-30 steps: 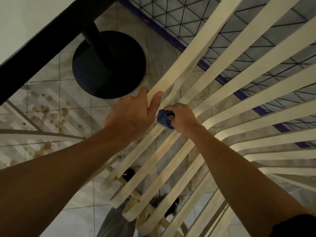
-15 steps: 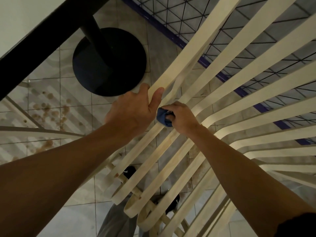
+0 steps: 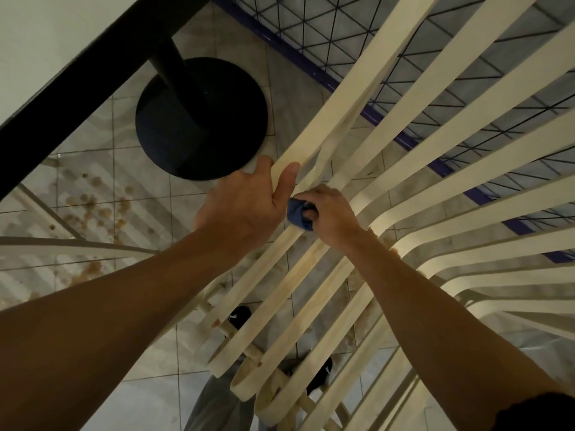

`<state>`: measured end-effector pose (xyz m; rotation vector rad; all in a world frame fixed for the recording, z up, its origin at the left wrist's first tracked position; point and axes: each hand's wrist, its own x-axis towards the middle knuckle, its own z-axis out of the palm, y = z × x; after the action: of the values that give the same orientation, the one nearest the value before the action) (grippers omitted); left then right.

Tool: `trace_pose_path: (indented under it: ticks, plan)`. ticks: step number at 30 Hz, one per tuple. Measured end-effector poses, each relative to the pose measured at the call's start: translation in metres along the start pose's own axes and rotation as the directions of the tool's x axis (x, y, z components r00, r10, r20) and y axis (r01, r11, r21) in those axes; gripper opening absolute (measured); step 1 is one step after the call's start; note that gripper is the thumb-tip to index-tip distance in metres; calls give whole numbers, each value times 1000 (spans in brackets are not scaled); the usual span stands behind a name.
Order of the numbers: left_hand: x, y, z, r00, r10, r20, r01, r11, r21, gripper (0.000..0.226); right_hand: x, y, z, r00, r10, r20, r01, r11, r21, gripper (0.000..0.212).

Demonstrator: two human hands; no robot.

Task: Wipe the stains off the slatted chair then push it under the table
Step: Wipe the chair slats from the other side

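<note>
The cream slatted chair fills the right and middle of the head view, its slats fanning out from the lower centre. My left hand grips the outermost left slat, thumb over its top. Right beside it, my right hand holds a small bunched blue cloth pressed against the neighbouring slat. Brownish stains show on the slats below my hands. The table has a pale top with a black edge at the upper left.
The table's black round pedestal base stands on the tiled floor just left of the chair. Brown spots dot the floor tiles at left. A dark wire-grid fence with a blue bottom rail runs behind the chair. My black shoes show through the slats.
Both hands have slid slightly up the slats toward the chair's far end, the cloth moving with my right hand. The grips are unchanged.
</note>
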<state>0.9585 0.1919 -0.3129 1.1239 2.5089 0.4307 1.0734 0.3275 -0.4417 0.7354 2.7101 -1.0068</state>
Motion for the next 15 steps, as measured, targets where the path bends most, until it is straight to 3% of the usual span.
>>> trace_pose_path:
  ticks: [6, 11, 15]
  plan:
    - [1, -3, 2, 1000, 1, -21, -1, 1000, 12, 70, 2, 5, -12, 964, -100, 248, 94, 995, 36, 47]
    - [0, -2, 2, 1000, 0, -18, 0, 1000, 4, 69, 21, 10, -22, 987, -47, 152, 54, 998, -44, 44]
    - [0, -1, 1, 1000, 3, -18, -3, 1000, 3, 70, 8, -1, -8, 983, -112, 148, 127, 987, -97, 41]
